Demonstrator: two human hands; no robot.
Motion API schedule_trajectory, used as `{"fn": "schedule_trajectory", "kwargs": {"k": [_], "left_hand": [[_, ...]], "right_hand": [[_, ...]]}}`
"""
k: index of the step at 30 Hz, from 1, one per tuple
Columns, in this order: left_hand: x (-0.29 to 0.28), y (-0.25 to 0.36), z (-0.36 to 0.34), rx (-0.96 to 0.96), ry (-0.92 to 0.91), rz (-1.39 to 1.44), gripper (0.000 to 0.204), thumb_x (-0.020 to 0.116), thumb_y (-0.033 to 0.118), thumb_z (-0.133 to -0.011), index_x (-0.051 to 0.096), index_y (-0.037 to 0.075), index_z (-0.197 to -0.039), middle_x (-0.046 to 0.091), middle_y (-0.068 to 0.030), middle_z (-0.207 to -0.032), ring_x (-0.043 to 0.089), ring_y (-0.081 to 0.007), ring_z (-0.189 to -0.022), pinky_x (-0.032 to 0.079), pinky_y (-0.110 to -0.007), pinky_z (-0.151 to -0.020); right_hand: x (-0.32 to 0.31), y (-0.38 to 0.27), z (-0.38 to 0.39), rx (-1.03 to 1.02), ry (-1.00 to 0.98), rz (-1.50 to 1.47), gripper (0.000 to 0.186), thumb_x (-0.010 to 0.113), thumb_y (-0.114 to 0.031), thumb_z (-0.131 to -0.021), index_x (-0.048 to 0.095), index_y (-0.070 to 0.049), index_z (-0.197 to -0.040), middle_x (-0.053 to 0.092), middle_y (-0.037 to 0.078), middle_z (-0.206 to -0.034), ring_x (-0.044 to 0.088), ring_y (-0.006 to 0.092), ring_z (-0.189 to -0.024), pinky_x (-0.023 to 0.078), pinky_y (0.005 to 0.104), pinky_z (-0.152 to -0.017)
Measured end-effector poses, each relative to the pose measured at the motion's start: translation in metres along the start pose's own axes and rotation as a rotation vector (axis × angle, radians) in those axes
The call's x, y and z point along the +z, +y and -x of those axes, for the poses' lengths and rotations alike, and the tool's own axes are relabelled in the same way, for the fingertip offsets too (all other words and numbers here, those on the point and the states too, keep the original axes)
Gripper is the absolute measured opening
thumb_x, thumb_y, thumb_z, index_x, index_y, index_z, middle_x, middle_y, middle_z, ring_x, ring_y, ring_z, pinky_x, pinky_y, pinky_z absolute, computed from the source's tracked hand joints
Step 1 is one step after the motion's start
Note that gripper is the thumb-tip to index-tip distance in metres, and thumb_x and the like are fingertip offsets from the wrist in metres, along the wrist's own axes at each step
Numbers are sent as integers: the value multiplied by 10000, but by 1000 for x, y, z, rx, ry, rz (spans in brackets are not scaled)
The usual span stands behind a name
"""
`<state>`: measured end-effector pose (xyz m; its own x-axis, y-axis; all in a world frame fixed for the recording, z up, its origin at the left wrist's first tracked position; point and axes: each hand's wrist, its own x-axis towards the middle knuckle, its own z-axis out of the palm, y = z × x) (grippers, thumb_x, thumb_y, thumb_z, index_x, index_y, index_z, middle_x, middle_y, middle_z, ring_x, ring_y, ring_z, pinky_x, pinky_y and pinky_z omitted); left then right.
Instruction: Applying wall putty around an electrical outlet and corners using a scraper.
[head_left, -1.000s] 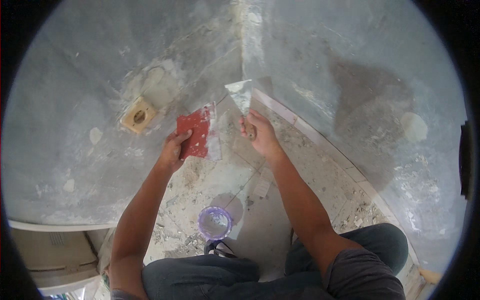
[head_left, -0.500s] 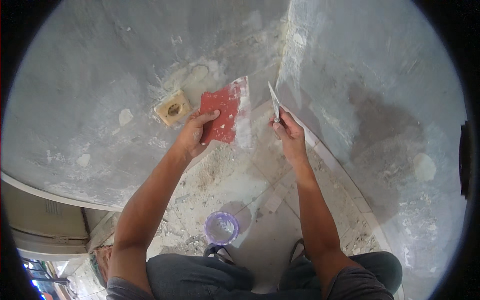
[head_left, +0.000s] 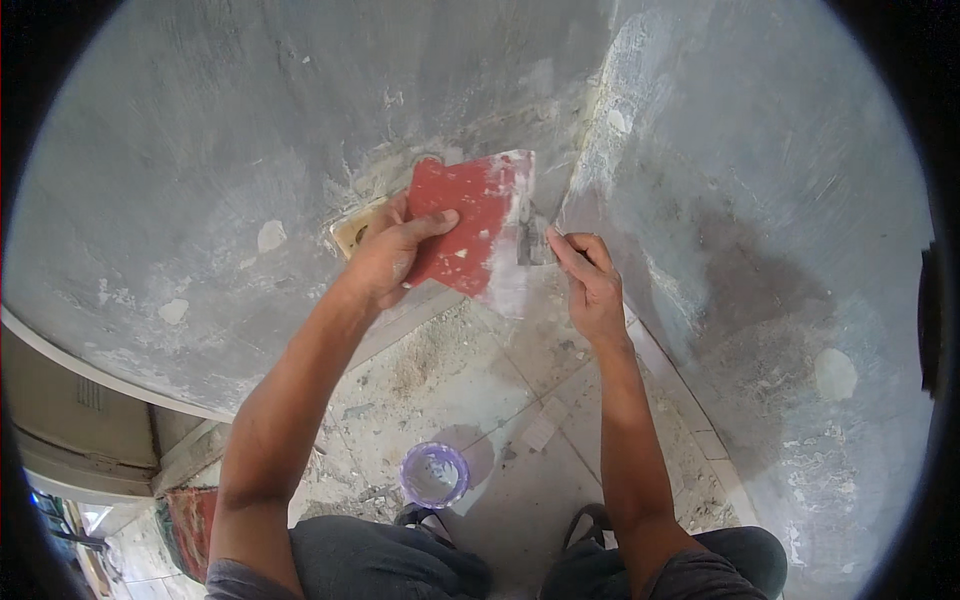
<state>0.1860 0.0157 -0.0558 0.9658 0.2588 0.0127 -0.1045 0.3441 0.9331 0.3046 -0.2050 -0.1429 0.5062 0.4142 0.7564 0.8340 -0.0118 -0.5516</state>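
Observation:
My left hand (head_left: 392,250) grips a red plastic spreader (head_left: 462,205) by its left side, thumb on top. White filler coats the spreader's right edge. In my right hand (head_left: 590,280), closed with the fingers pinched, is a small putty knife (head_left: 533,243). Its metal blade lies against the coated edge of the spreader; the handle is mostly hidden by my fingers. Both tools are held in front of the wall corner. Partly behind my left hand is a yellowed wall socket (head_left: 352,232).
A purple-rimmed tub (head_left: 435,476) with white filler stands on the tiled floor (head_left: 520,440) by my feet. Dust and crumbs lie along the walls. Grey patched walls (head_left: 250,130) meet at a corner ahead. A dark damp stain (head_left: 755,290) marks the right wall.
The putty knife has turned and come left onto the spreader's coated edge. The spreader has shifted slightly right, and the whole view has moved a little.

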Motion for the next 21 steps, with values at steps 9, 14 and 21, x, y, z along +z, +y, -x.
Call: {"fn": "schedule_trajectory", "kwargs": {"k": [9, 14, 21], "left_hand": [[-16, -7, -5, 40, 0, -106, 335, 611, 16, -887, 490, -29, -1196, 653, -149, -1046, 682, -195, -862, 597, -329, -760], [-14, -6, -8, 42, 4, -21, 338, 619, 31, -890, 488, -29, -1196, 652, -139, -1047, 677, -191, -867, 592, -336, -764], [-13, -6, -14, 260, 117, -104, 312, 616, 33, -902, 494, -25, -1183, 651, -118, -1067, 658, -168, -887, 556, -314, -779]], "right_hand": [[-4, 19, 12, -113, -67, 269, 661, 553, 148, -708, 649, -210, -1254, 554, 60, -946, 549, 244, -901, 431, 338, -818], [-14, 37, 32, -58, -160, 403, 577, 503, 171, -756, 648, -120, -1233, 573, 86, -964, 561, 235, -880, 456, 312, -795], [-21, 24, 27, 668, 59, -680, 219, 486, -77, -966, 606, -8, -1136, 626, 55, -844, 545, 108, -597, 446, 230, -531]]}}
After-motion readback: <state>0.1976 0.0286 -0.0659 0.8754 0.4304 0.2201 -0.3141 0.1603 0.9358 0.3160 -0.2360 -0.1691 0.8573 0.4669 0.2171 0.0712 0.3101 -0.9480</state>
